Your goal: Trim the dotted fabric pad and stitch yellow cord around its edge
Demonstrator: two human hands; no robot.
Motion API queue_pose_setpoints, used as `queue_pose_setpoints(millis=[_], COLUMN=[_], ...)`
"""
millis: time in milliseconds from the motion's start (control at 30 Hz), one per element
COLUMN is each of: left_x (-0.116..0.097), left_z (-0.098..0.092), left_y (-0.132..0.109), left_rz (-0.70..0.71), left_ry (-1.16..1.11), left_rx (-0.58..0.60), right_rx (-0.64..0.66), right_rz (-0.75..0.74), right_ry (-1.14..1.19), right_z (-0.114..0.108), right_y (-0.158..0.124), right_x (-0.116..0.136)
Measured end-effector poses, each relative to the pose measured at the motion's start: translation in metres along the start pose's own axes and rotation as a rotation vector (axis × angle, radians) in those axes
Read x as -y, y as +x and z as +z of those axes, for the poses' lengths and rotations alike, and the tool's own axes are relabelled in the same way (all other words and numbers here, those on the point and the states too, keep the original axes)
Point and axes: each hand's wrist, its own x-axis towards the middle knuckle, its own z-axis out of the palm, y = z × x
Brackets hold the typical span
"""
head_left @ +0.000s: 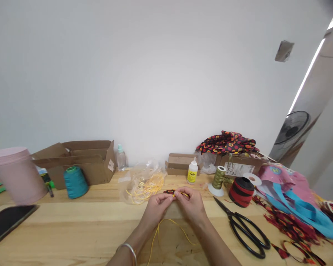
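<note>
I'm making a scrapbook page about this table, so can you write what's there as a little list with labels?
Left hand: left hand, pinching at yellow cord
Right hand: right hand, pinching there too
By the fingertips: small dark patterned piece
Left side: phone, pink tub, teal spool
Behind hands: white bottle, yellow label
Right side: scissors, green spool, red-and-black spool

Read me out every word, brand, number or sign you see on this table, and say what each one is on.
No text reads clearly enough to quote.
Yellow label on the white bottle: dark print, too small and blurred.
White label on the right-hand cardboard box: print too small to read.
Round blue emblem on the pink cloth: a yellowish mark, too blurred to tell whether it's a letter.
</note>
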Motion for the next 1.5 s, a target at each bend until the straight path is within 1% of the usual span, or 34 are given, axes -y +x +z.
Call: queue_pose_setpoints(millis=[100, 267, 400, 533, 700, 767, 933, 1000, 1200, 1300, 1400, 1500], left_x=[-0.001, -0.006, -0.003, -0.001, -0.006, -0.007, -0.007, -0.007, -0.004, -0.005, -0.005, -0.005], left_z=[0.0, -0.004, -0.008, -0.008, -0.005, -0.004, -0.004, -0.004, -0.005, -0.006, -0.006, -0.006], left_y=[0.0, -0.001, 0.002, 0.002, -0.001, -0.002, -0.002, -0.001, 0.0, 0.0, -0.001, -0.002], left_rz=[-0.005, 0.031, 0.033, 0.052, 0.124, 0.138, 0.193, 0.22, 0.23, 0.263, 0.284, 0.287], left_ry=[0.0, -0.004, 0.046, 0.068, 0.103, 0.131, 0.223, 0.257, 0.289, 0.372, 0.469, 0.536], left_rx=[-0.038, 0.015, 0.011, -0.004, 0.022, 0.024, 0.003, -0.003, 0.027, 0.005, -0.016, -0.043], right_rx=[0.013, 0.034, 0.039, 0.051, 0.031, 0.02, 0.008, 0.014, 0.004, 0.0, 0.008, -0.001], right_rz=[-0.063, -0.088, -0.149, -0.204, -0.2, -0.151, 0.07, 0.136, 0.245, 0.3, 0.409, 0.469], right_ry=[-0.044, -0.096, -0.145, -0.187, -0.202, -0.17, 0.015, 0.082, 0.255, 0.377, 0.494, 0.549], right_z=[-0.002, -0.001, 0.0, 0.0, -0.002, -0.001, 0.004, 0.006, 0.007, 0.007, 0.009, 0.011], right_y=[0.0, -0.001, -0.002, -0.003, -0.004, -0.004, 0.0, 0.001, 0.0, -0.002, -0.005, -0.007], right_x=[0.004, 0.0, -0.001, 0.003, 0.007, 0.006, -0.004, -0.007, 0.001, 0.004, 0.005, 0.007])
